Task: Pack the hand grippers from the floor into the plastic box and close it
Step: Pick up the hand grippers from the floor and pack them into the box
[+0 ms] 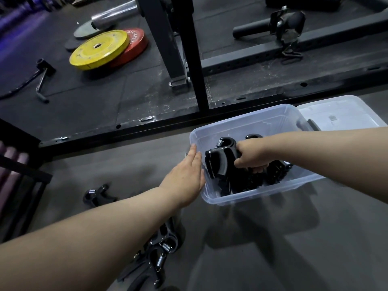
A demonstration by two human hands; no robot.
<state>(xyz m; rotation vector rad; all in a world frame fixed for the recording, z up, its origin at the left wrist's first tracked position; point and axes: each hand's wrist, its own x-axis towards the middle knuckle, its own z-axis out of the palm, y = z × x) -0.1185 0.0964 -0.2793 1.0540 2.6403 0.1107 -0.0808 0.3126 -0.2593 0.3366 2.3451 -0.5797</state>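
Note:
A clear plastic box (247, 120) stands open on the floor with several black hand grippers inside. My right hand (249, 157) is inside the box, shut on a black hand gripper (218, 162). My left hand (185, 175) rests flat against the box's left wall, fingers extended, holding nothing. The box's lid (344, 114) lies on the floor behind it to the right. One more hand gripper (95, 195) lies on the floor to the left. Others (163, 246) lie under my left forearm, partly hidden.
A black rack frame (197, 59) with a floor rail runs just behind the box. A yellow weight plate (98, 50) and a red one (134, 46) lie at the back left beside a barbell sleeve (113, 14). A dark bench frame (19, 173) stands at the left edge.

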